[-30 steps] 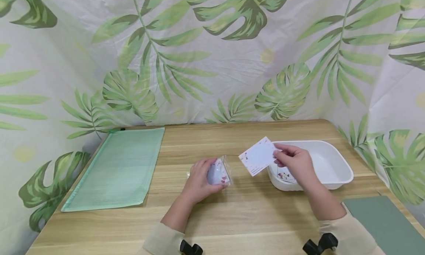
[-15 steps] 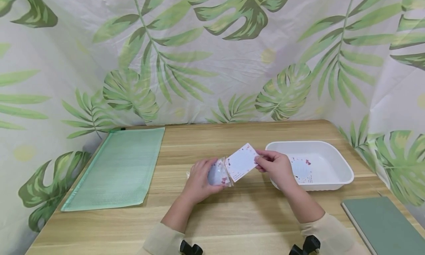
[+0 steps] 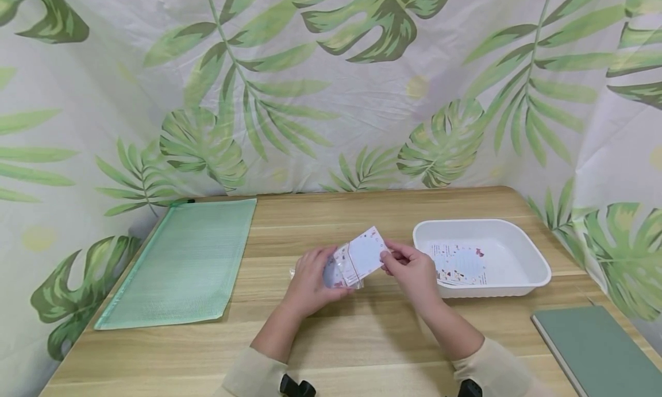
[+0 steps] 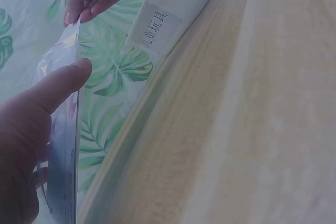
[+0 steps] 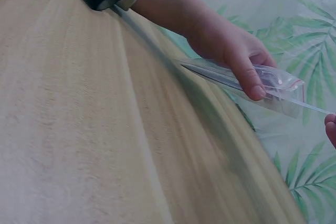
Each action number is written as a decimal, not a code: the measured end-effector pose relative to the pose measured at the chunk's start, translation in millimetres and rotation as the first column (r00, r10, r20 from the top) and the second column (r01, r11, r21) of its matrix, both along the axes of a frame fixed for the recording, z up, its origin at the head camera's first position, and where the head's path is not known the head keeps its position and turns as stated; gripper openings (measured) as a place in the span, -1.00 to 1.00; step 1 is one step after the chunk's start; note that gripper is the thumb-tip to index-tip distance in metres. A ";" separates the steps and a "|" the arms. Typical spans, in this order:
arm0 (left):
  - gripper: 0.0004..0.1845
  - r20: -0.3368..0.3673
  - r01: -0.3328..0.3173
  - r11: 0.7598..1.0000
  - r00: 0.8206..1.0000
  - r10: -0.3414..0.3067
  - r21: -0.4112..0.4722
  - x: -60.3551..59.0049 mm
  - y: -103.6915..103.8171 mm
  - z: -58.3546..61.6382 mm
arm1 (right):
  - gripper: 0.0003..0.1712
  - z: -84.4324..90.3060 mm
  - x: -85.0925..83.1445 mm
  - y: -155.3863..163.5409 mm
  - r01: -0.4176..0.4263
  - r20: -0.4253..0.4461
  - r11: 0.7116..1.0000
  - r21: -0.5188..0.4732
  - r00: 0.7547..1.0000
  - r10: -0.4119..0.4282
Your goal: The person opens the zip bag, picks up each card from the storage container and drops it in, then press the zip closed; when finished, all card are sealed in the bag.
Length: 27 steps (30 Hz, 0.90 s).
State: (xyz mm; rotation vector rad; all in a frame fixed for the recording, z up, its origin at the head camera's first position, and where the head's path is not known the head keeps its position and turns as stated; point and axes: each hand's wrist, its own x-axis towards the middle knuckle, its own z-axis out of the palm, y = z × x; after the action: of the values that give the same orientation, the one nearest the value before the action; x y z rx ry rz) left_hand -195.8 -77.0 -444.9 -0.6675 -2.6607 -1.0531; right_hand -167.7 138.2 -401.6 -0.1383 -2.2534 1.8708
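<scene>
Though partly in bag [image 3: 338, 270], card [image 3: 369, 252] between fingers [image 3: 392, 263]

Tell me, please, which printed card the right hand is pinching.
The card sticking out of the clear bag, its outer end in the right hand; the cards in the white tray lie untouched.

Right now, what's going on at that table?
A person's left hand holds a small clear plastic bag while their right hand pinches a white rectangular printed card, its left end inside the bag's mouth. Similar printed cards lie in a white rectangular plastic tray to the right. A pale green rectangular mesh-textured pouch lies at left, and a grey-green rectangular hardcover book at front right.
</scene>
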 end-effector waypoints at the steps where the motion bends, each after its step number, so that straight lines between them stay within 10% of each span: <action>1: -0.02 0.001 0.000 1.000 1.000 0.000 0.000 0.0 0.0 0.0 | -0.66 -1.2 0.5 -1.5 -0.005 -0.001 1.000 -0.010 1.000 0.005; 27: -0.11 -0.093 0.017 1.000 0.995 -0.019 -0.019 0.0 0.1 -1.2 | -0.75 -27.2 -10.3 -15.1 -0.306 0.040 0.933 0.191 0.952 0.304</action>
State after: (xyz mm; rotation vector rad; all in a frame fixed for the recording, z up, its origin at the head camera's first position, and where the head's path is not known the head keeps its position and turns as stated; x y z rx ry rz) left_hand -195.8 -76.9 -446.1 -0.7270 -2.5924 -0.9783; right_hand -178.0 123.1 -428.8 0.2493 -2.5718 1.7695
